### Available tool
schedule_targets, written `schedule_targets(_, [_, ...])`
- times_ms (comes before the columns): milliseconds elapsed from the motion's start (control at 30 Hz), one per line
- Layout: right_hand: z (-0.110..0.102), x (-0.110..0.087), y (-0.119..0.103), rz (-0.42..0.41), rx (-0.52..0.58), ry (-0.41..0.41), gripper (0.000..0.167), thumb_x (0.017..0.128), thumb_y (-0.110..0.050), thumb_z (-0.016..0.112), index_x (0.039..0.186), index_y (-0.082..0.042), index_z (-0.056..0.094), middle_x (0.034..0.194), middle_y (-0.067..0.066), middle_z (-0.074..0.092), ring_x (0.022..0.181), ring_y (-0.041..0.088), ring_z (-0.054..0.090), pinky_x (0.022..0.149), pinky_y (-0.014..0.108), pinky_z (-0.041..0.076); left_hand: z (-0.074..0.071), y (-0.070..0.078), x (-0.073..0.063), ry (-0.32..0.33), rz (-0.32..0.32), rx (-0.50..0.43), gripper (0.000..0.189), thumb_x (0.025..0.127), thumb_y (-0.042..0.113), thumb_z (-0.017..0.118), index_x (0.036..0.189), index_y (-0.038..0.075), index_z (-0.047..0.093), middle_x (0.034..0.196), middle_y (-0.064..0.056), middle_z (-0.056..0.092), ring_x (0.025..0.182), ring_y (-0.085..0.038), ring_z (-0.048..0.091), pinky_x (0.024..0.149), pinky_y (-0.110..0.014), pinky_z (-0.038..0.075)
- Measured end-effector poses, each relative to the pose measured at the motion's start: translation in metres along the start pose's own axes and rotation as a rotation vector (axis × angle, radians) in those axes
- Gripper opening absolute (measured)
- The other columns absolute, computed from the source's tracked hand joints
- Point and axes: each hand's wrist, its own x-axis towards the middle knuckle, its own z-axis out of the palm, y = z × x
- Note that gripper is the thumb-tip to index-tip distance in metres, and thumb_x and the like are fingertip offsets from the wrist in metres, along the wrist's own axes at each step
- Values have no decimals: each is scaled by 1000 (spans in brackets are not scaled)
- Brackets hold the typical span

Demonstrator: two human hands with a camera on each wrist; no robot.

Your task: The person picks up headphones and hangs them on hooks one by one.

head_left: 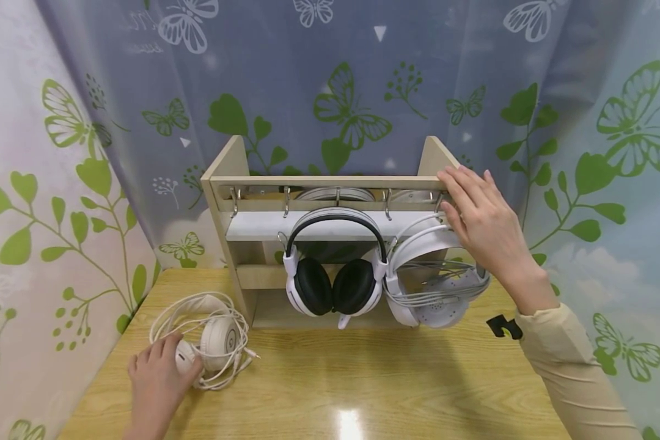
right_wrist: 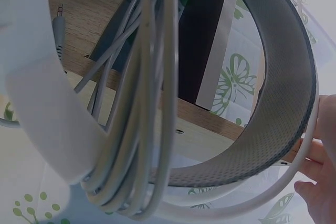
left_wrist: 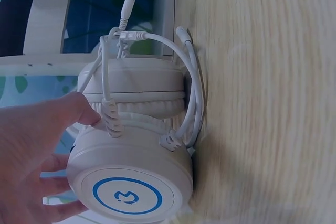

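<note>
At the left of the table my left hand (head_left: 162, 376) grips one ear cup of white headphones (head_left: 218, 343); the thumb is between the two cups in the left wrist view. Their white cable (left_wrist: 197, 77) loops around them, its plug pointing outward. My right hand (head_left: 486, 217) rests at the right end of the rack's (head_left: 330, 181) top board, fingers extended on its edge. Just below hangs a white headset (head_left: 445, 308) with a bundled grey cable (right_wrist: 139, 114). The hand partly hides its headband and hook. Beside it hangs a white headset with black ear pads (head_left: 354, 286).
Several metal hooks (head_left: 287, 201) line the rack's front. The rack stands on a wood-grain table (head_left: 330, 379), with a patterned curtain (head_left: 286, 73) behind it. A small black piece (head_left: 504, 327) shows by the right sleeve (head_left: 561, 342).
</note>
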Motion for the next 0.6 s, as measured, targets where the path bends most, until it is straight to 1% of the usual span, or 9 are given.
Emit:
schedule_targets(100, [0, 0, 0, 2, 3, 1, 47, 107, -26, 47, 149, -5, 49, 150, 18, 51, 143, 35, 42, 122, 53, 22, 0, 2, -5, 3, 3, 3, 54, 73, 23, 82, 116, -3, 63, 115, -31, 65, 103, -55, 56, 93, -68, 32])
schedule_targets(233, [0, 0, 0, 3, 1, 1, 47, 107, -26, 48, 149, -5, 49, 150, 18, 51, 143, 35, 42, 121, 54, 23, 0, 4, -10, 28, 12, 12, 54, 71, 25, 82, 114, -3, 64, 112, -30, 66, 101, -53, 57, 91, -66, 34])
schedule_targets(433, [0, 0, -1, 5, 5, -2, 47, 107, -26, 48, 149, -5, 49, 150, 18, 51, 143, 36, 42, 122, 53, 22, 0, 3, -13, 42, 18, 7, 55, 71, 25, 83, 115, -2, 63, 112, -28, 65, 102, -52, 56, 90, -64, 36])
schedule_targets(533, [1, 0, 0, 6, 4, -5, 47, 108, -26, 47, 149, -5, 49, 150, 18, 51, 143, 36, 42, 123, 52, 21, -1, 2, -13, 34, 25, -8, 56, 71, 24, 84, 116, -2, 63, 114, -29, 64, 104, -52, 56, 90, -64, 37])
schedule_targets(600, [0, 0, 0, 6, 1, -5, 47, 107, -26, 48, 149, -5, 49, 150, 18, 51, 143, 36, 42, 123, 52, 21, -3, 2, -13, 18, 23, -19, 57, 72, 25, 84, 117, -3, 63, 116, -29, 64, 105, -53, 56, 91, -64, 37])
